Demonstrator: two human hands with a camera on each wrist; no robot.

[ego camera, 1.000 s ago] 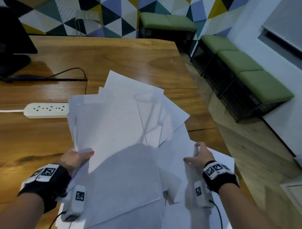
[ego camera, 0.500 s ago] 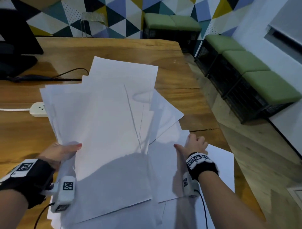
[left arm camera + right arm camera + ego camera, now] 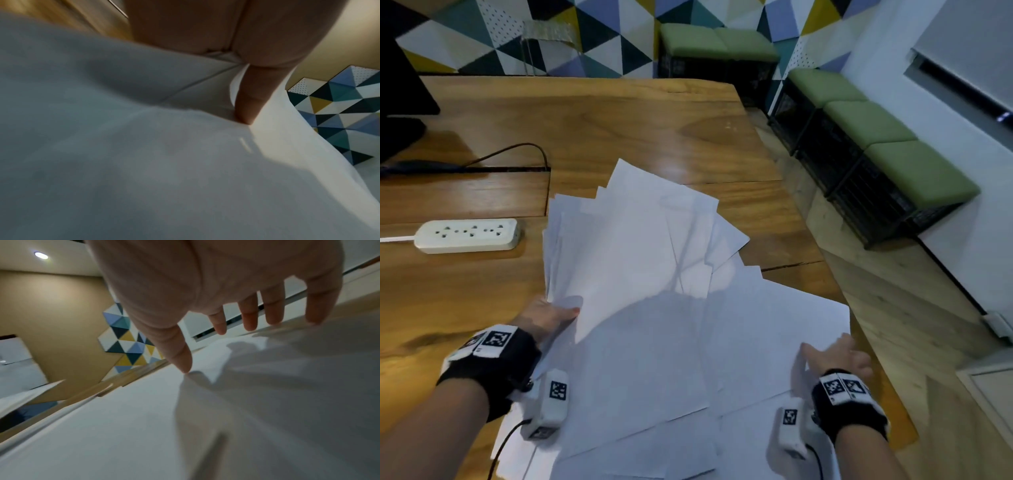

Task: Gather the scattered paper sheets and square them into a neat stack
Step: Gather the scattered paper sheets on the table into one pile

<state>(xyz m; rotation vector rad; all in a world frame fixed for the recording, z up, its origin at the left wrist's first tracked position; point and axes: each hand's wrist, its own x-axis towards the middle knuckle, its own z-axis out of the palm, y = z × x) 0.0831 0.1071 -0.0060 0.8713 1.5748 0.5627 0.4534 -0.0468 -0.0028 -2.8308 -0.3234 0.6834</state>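
Fanning across the wooden table [image 3: 647, 130], the paper sheets [image 3: 640, 308] are pinched at their left edge by the left hand [image 3: 544, 317]; the right hand [image 3: 839, 356], fingers spread, apparently rests on the right-hand sheets.

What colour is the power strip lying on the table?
White. The power strip shows best in the head view, beside the paper sheets.

Matt white paper sheets [image 3: 640, 274] on a glossy, grained wooden table [image 3: 619, 130]
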